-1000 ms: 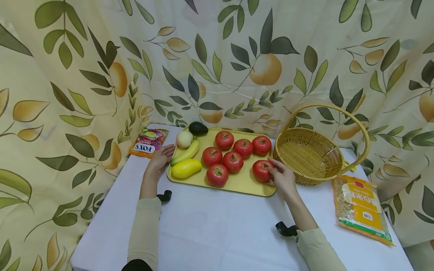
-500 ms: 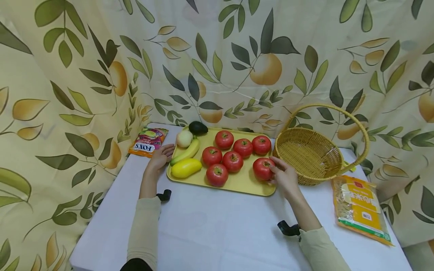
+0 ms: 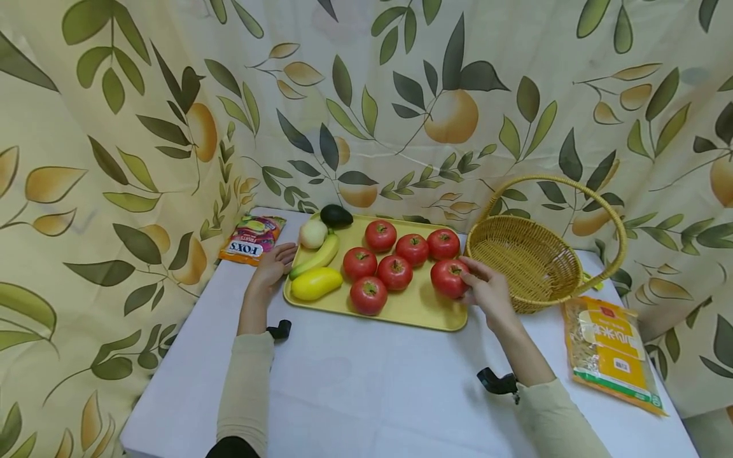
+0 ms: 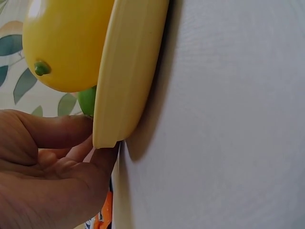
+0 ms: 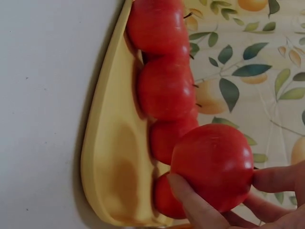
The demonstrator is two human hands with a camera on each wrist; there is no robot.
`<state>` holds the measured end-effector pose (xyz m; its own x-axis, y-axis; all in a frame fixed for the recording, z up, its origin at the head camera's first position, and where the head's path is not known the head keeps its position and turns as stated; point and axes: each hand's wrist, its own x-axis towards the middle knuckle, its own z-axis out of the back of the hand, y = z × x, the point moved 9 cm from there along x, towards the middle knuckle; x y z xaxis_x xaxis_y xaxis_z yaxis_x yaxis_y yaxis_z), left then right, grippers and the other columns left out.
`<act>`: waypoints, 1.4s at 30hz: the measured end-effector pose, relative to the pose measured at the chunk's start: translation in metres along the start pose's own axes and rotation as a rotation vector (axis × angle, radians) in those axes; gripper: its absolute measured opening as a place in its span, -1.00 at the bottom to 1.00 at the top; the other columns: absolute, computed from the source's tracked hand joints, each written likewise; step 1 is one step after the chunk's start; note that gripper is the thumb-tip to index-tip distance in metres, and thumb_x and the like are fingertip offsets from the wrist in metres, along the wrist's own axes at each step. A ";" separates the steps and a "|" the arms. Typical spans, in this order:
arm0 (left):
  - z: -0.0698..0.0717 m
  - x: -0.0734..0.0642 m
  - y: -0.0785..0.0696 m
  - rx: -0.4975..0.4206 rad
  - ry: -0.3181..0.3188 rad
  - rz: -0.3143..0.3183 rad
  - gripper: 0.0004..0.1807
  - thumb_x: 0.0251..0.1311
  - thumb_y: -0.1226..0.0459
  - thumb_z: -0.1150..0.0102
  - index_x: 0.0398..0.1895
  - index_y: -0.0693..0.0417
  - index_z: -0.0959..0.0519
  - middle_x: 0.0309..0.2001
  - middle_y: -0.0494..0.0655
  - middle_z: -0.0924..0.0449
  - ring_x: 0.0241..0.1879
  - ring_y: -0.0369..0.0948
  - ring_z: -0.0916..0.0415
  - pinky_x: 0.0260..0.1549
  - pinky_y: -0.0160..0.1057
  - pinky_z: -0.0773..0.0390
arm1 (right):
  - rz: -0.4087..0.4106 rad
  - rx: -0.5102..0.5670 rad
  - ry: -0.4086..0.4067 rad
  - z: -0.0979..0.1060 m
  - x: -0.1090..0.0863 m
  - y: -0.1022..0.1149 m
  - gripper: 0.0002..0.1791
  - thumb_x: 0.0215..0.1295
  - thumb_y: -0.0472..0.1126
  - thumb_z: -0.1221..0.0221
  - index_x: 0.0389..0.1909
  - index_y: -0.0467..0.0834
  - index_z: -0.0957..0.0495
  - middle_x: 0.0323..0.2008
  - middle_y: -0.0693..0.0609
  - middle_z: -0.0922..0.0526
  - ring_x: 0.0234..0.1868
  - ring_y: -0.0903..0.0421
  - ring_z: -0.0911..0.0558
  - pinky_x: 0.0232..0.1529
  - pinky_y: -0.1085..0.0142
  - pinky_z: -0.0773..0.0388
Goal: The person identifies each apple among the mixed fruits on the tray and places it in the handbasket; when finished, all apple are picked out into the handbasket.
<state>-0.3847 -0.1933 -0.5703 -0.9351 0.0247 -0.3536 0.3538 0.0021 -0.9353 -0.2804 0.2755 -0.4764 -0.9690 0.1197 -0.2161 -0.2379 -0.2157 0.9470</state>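
My right hand (image 3: 487, 289) holds a red apple (image 3: 449, 278) between thumb and fingers, above the right end of a yellow tray (image 3: 424, 315). In the right wrist view that apple (image 5: 212, 167) is lifted, with its shadow on the tray below. Several more red apples (image 3: 394, 272) sit on the middle of the tray. My left hand (image 3: 270, 270) is at the tray's left edge; in the left wrist view its thumb and fingers pinch the rim (image 4: 107, 138). Near it lie a banana (image 3: 317, 257), a yellow fruit with a green stem (image 3: 317, 284), a pale round one (image 3: 313, 234) and a dark oval one (image 3: 336, 216).
A woven basket (image 3: 523, 261) with a tall handle stands right of the tray. An orange-and-yellow food packet (image 3: 613, 353) lies in front of it. Beyond my left hand is a Fox's candy bag (image 3: 252, 240). A leaf-patterned curtain (image 3: 366, 95) hangs behind the white table (image 3: 366, 381).
My right hand has raised the apple off the tray and carried it slightly away from me, toward the back right. My left hand has stayed at the tray's edge.
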 end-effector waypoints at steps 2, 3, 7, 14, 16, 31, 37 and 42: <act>0.000 0.000 0.000 0.005 0.000 -0.001 -0.27 0.40 0.68 0.20 0.60 0.09 -0.25 0.54 0.07 -0.31 0.52 -0.03 -0.27 0.51 -0.06 -0.28 | -0.003 -0.003 0.001 0.002 0.000 0.002 -0.44 0.62 -0.19 -0.01 0.58 -0.13 -0.29 0.53 -0.26 -0.26 0.40 -0.27 -0.40 0.03 -0.03 -0.71; -0.001 0.000 0.000 0.008 0.000 -0.001 -0.27 0.40 0.67 0.20 0.60 0.09 -0.24 0.55 0.07 -0.31 0.52 -0.03 -0.27 0.51 -0.06 -0.28 | -0.004 -0.005 0.002 0.002 0.000 0.002 -0.44 0.62 -0.19 -0.01 0.58 -0.13 -0.29 0.53 -0.26 -0.25 0.39 -0.27 -0.41 0.03 -0.02 -0.72; -0.001 -0.001 0.000 0.014 -0.007 0.005 -0.29 0.42 0.66 0.21 0.60 0.09 -0.25 0.54 0.08 -0.32 0.52 -0.03 -0.27 0.51 -0.06 -0.28 | 0.002 0.012 0.007 0.006 0.000 0.007 -0.43 0.62 -0.20 0.00 0.58 -0.15 -0.28 0.54 -0.26 -0.24 0.39 -0.27 -0.40 0.02 -0.01 -0.73; 0.000 0.000 0.001 0.019 -0.005 0.003 -0.31 0.44 0.65 0.20 0.59 0.11 -0.26 0.54 0.12 -0.31 0.52 -0.02 -0.27 0.50 -0.08 -0.30 | 0.011 0.071 0.027 0.016 0.005 0.018 -0.41 0.62 -0.23 0.02 0.60 -0.20 -0.22 0.54 -0.27 -0.18 0.48 -0.32 -0.28 0.05 -0.08 -0.68; 0.000 0.000 0.001 0.020 -0.001 -0.001 -0.31 0.43 0.65 0.20 0.59 0.12 -0.26 0.54 0.13 -0.30 0.53 -0.02 -0.26 0.51 -0.08 -0.29 | 0.014 0.070 0.024 0.020 0.006 0.021 -0.41 0.63 -0.22 0.02 0.60 -0.19 -0.21 0.54 -0.27 -0.18 0.48 -0.34 -0.29 0.05 -0.10 -0.66; 0.001 0.000 0.002 0.009 -0.019 -0.001 -0.33 0.43 0.65 0.16 0.56 0.11 -0.30 0.51 0.10 -0.36 0.50 -0.03 -0.30 0.50 -0.08 -0.30 | 0.000 0.071 0.024 0.040 0.020 0.034 -0.39 0.64 -0.20 0.01 0.62 -0.18 -0.18 0.44 -0.21 -0.22 0.49 -0.32 -0.27 0.08 -0.07 -0.66; -0.001 -0.001 0.001 0.009 -0.011 0.003 -0.33 0.43 0.64 0.15 0.57 0.13 -0.29 0.52 0.11 -0.34 0.51 -0.02 -0.29 0.50 -0.07 -0.30 | 0.019 -0.030 -0.006 0.048 0.021 0.043 -0.41 0.64 -0.18 0.01 0.60 -0.19 -0.21 0.44 -0.26 -0.24 0.42 -0.29 -0.34 0.03 0.00 -0.72; 0.001 -0.001 0.000 0.014 -0.014 0.020 -0.34 0.44 0.64 0.15 0.56 0.12 -0.30 0.52 0.11 -0.35 0.51 -0.04 -0.29 0.50 -0.08 -0.31 | 0.022 -0.026 -0.020 0.055 0.027 0.046 -0.40 0.65 -0.16 0.02 0.61 -0.18 -0.20 0.45 -0.26 -0.22 0.44 -0.31 -0.33 -0.01 0.07 -0.74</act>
<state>-0.3835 -0.1944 -0.5698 -0.9282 0.0109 -0.3719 0.3718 -0.0120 -0.9282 -0.3134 0.3217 -0.4256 -0.9726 0.1342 -0.1897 -0.2180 -0.2440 0.9450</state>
